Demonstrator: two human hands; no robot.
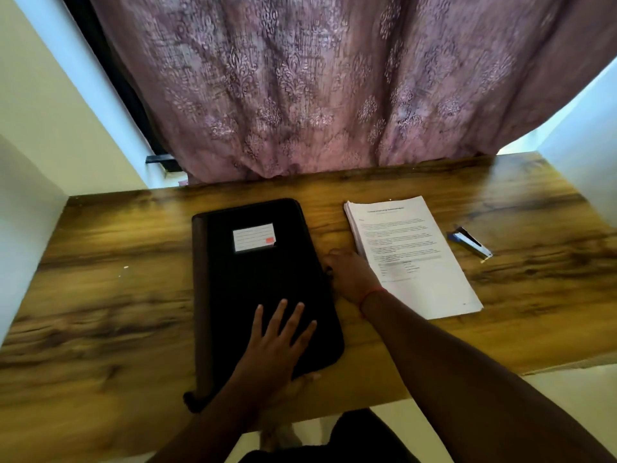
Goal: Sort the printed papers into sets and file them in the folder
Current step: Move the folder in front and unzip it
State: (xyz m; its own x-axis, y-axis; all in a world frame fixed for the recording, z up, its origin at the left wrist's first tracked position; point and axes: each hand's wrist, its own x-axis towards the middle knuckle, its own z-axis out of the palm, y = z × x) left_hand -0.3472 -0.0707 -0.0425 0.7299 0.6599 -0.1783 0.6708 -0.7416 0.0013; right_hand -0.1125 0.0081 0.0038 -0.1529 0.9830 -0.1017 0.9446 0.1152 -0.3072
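A closed black folder with a white label lies in the middle of the wooden table. My left hand rests flat on its near right corner, fingers straight and spread, thumb at the near edge. My right hand is at the folder's right edge, fingers curled at a small dark tab there; whether it grips the tab I cannot tell. Right of that hand lies a stack of printed papers, text side up.
A blue and silver stapler lies to the right of the papers. A patterned mauve curtain hangs behind the table's far edge. White walls stand on both sides of the table.
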